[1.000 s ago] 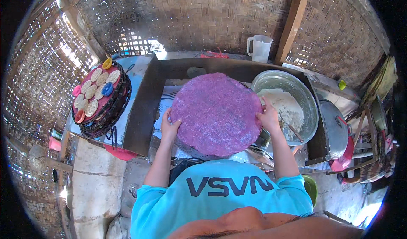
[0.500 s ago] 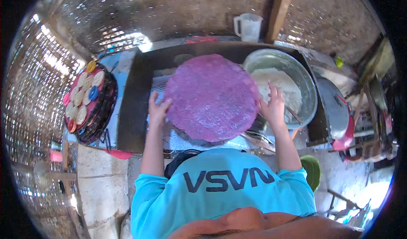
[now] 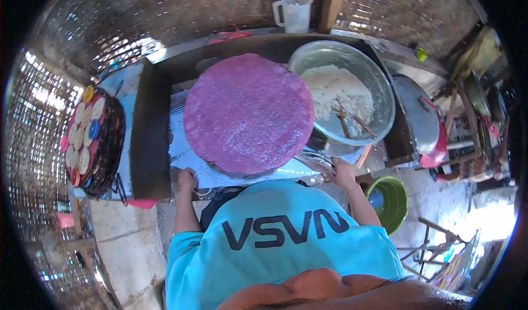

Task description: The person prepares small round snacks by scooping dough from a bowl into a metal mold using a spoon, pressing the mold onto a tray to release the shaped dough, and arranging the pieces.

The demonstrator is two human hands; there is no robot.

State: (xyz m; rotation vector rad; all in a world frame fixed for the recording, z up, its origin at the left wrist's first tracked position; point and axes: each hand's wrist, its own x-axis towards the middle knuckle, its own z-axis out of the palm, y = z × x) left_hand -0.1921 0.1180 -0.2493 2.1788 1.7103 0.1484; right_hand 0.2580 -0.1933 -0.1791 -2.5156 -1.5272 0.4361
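Observation:
A large round purple sheet (image 3: pixel 247 112) with a wet sheen lies flat on a round base, over the blue-and-white table cover (image 3: pixel 179 145). My left hand (image 3: pixel 187 180) is closed at the table's front edge, by a thin white loop. What it grips, if anything, is hidden. My right hand (image 3: pixel 339 172) is at the front edge too, fingers curled, beside a silvery, dark-streaked bundle (image 3: pixel 312 160). I cannot make out what is in it. Both hands are apart from the purple sheet. Behind my right hand stands a metal basin (image 3: pixel 388 109) of whitish flour-like powder (image 3: pixel 333 87) with wooden-looking sticks (image 3: pixel 363 126).
On the left, pale round pieces and coloured rings (image 3: pixel 94 129) lie on a pink-topped round stack (image 3: pixel 107 145). A dark raised border (image 3: pixel 151 128) frames the work area. A clear jug (image 3: pixel 297 14) stands behind, a lidded pot (image 3: pixel 421 112) right, a green tub (image 3: pixel 393 205) below.
Both hands have left the sides of the purple sheet and come down toward me to the table's front edge. My fingers, spread before, are now curled. The whole view has shifted slightly.

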